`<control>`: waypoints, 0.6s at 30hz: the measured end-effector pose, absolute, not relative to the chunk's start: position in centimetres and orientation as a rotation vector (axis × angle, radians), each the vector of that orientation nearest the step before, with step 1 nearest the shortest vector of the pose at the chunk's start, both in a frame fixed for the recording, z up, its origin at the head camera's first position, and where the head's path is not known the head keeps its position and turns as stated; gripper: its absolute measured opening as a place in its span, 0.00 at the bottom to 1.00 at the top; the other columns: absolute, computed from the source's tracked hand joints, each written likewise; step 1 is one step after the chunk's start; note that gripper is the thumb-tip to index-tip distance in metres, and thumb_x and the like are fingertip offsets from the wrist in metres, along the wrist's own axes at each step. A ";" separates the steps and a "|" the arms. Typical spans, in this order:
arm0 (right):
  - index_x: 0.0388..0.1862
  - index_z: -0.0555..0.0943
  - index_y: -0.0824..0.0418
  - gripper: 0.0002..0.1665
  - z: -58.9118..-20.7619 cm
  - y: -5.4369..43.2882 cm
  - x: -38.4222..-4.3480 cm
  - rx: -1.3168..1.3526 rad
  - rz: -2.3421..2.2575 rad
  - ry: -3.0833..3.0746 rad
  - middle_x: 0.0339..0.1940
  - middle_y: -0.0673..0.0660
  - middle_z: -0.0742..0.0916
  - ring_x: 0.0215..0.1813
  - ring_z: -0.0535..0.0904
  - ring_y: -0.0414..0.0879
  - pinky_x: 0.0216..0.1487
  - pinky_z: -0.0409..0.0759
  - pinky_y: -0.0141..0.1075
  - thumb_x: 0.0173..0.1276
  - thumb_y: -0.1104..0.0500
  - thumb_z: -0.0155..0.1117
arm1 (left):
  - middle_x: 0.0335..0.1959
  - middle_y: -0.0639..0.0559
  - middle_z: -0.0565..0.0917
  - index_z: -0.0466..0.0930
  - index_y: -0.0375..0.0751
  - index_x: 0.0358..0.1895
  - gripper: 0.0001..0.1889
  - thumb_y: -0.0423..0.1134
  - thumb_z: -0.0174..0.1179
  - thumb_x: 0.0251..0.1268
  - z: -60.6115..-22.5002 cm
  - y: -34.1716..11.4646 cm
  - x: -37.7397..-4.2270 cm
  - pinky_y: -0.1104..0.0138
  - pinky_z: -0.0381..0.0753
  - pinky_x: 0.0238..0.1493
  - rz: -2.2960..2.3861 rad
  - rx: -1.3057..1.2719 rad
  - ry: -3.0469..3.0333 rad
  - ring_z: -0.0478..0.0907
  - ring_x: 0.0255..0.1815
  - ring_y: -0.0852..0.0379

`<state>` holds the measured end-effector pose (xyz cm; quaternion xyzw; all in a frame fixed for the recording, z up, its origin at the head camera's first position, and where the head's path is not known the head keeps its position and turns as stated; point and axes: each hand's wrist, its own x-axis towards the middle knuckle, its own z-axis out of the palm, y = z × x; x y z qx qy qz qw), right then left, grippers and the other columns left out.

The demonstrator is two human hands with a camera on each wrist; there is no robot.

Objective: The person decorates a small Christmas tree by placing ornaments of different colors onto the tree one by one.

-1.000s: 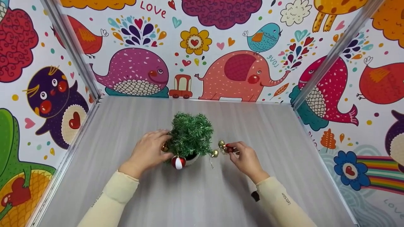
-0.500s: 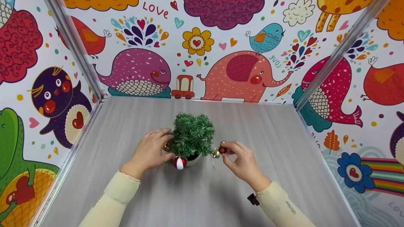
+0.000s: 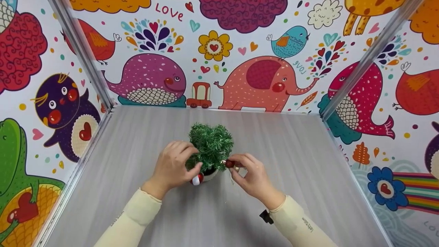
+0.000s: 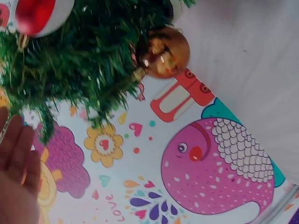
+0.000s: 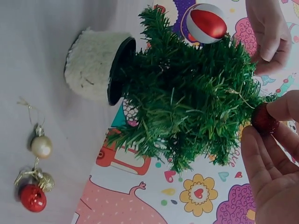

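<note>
My right hand (image 3: 255, 178) pinches a dark red glittery Christmas ball (image 5: 265, 119) between thumb and fingers. The ball's gold hanging loop (image 5: 243, 99) reaches the branches of a small artificial Christmas tree (image 3: 211, 144). At the tree's left side is my left hand (image 3: 173, 166), fingers loosely bent and holding nothing. A red and white ball (image 5: 205, 23) hangs at the front of the tree. On another branch hangs a shiny copper-gold ball (image 4: 169, 52), hidden by the left hand in the head view. The tree stands in a white fuzzy pot (image 5: 91, 65).
Right of the tree, a pale gold ball (image 5: 41, 146), a shiny red ball (image 5: 33, 198) and a small glittery gold ball (image 5: 46, 182) lie on the grey tabletop (image 3: 151, 120). Printed cartoon panels (image 3: 144, 79) wall in the back and sides.
My right hand has carried the dark red ball leftward to the tree's right side. The left hand has come off the tree's left edge and shifted right, in front of the branches.
</note>
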<state>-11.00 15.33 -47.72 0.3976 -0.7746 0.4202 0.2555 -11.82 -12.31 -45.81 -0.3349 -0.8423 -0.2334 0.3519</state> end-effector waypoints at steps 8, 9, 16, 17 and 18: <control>0.53 0.81 0.64 0.24 -47.7 14.3 -10.8 1.082 1.248 -2.103 0.48 0.55 0.83 0.43 0.85 0.46 0.39 0.86 0.36 0.58 0.76 0.70 | 0.36 0.49 0.79 0.87 0.42 0.36 0.21 0.54 0.78 0.45 -46.3 -10.2 -11.7 0.54 0.79 0.45 -0.551 -0.939 -2.092 0.78 0.38 0.49; 0.53 0.81 0.64 0.23 -47.8 14.2 -10.8 1.083 1.257 -2.099 0.48 0.55 0.83 0.43 0.85 0.46 0.38 0.86 0.37 0.58 0.75 0.70 | 0.36 0.49 0.79 0.87 0.42 0.36 0.21 0.54 0.78 0.45 -46.3 -10.0 -11.7 0.54 0.79 0.45 -0.544 -0.940 -2.087 0.78 0.38 0.49; 0.54 0.82 0.63 0.24 -48.1 13.9 -10.8 1.070 1.282 -2.097 0.49 0.55 0.83 0.43 0.86 0.46 0.39 0.86 0.36 0.58 0.75 0.71 | 0.34 0.51 0.79 0.89 0.44 0.31 0.05 0.40 0.73 0.54 -46.7 -9.3 -11.9 0.55 0.78 0.47 -0.537 -0.920 -2.112 0.77 0.38 0.51; 0.54 0.82 0.62 0.23 -48.2 13.9 -10.8 1.065 1.279 -2.106 0.49 0.55 0.83 0.43 0.86 0.45 0.40 0.85 0.36 0.59 0.74 0.70 | 0.34 0.51 0.79 0.89 0.44 0.31 0.04 0.39 0.72 0.54 -46.7 -9.3 -11.9 0.54 0.78 0.47 -0.541 -0.919 -2.112 0.77 0.38 0.50; 0.54 0.82 0.62 0.23 -48.2 14.0 -10.8 1.065 1.278 -2.113 0.49 0.54 0.83 0.44 0.85 0.45 0.40 0.85 0.35 0.60 0.73 0.70 | 0.35 0.51 0.79 0.89 0.43 0.30 0.03 0.38 0.72 0.54 -46.7 -9.3 -11.9 0.54 0.78 0.47 -0.543 -0.914 -2.113 0.77 0.39 0.50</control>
